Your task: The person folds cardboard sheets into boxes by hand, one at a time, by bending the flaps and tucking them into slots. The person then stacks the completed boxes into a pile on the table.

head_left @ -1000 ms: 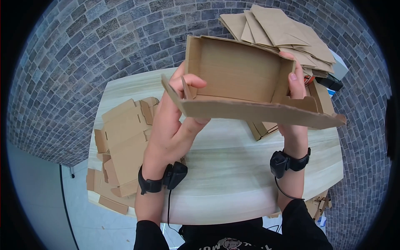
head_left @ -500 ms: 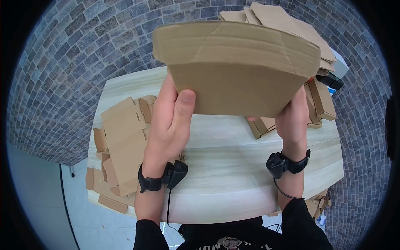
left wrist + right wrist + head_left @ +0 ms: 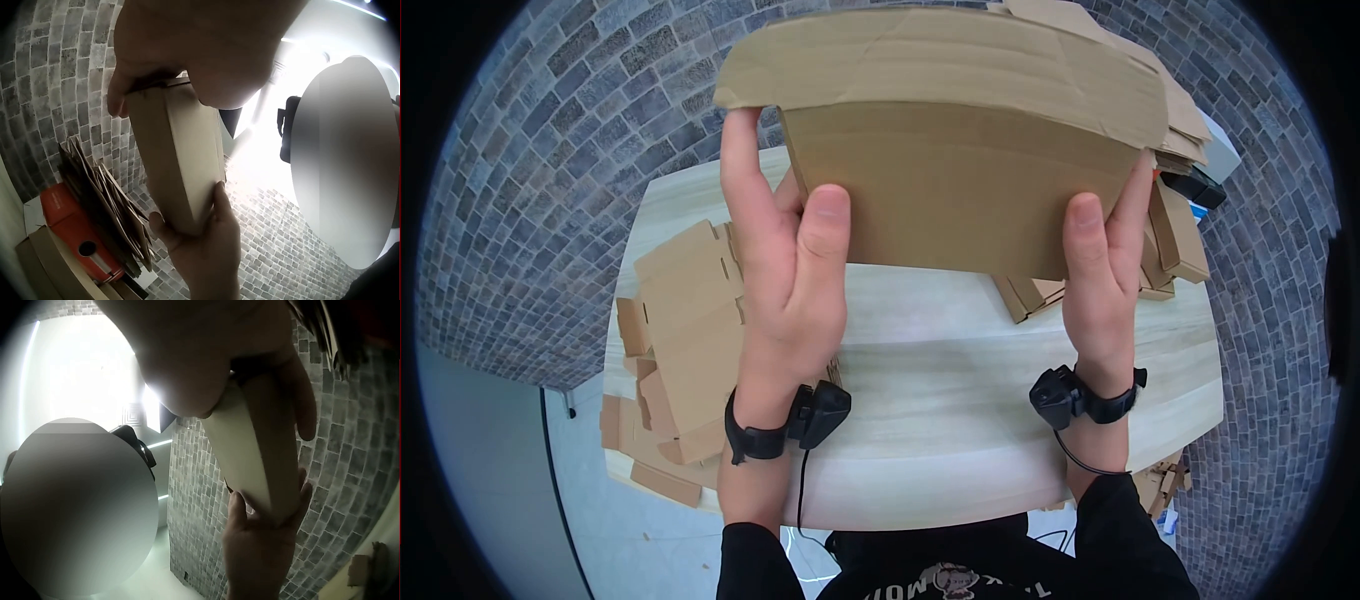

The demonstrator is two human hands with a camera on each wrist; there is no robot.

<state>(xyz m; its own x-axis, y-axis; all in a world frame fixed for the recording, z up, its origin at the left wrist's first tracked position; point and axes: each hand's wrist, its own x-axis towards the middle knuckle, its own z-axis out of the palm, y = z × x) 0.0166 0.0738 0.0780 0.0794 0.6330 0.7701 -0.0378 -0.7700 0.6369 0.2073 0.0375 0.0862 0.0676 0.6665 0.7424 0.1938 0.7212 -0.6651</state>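
A brown cardboard box (image 3: 950, 190) is held up above the table, its flat outer face toward the head camera and a wide flap (image 3: 960, 60) along its top. The left hand (image 3: 785, 260) grips the box's left end, thumb on the near face. At the right end the right hand (image 3: 1105, 270) grips it the same way. The left wrist view shows the box (image 3: 178, 156) between both hands, the right hand (image 3: 209, 256) at its far end. In the right wrist view the left hand (image 3: 259, 550) holds the far end of the box (image 3: 250, 450).
Flattened cardboard pieces (image 3: 685, 320) lie on the table's left side. More boxes (image 3: 1175, 235) stand at the right, near a pile of brown paper or card sheets (image 3: 1180, 100). An orange box (image 3: 78, 231) shows in the left wrist view. A brick-patterned wall (image 3: 600, 130) stands behind the table.
The box has turned from its open inside facing the head camera to its outer face, and has risen slightly. Both thumbs now rest on that face.
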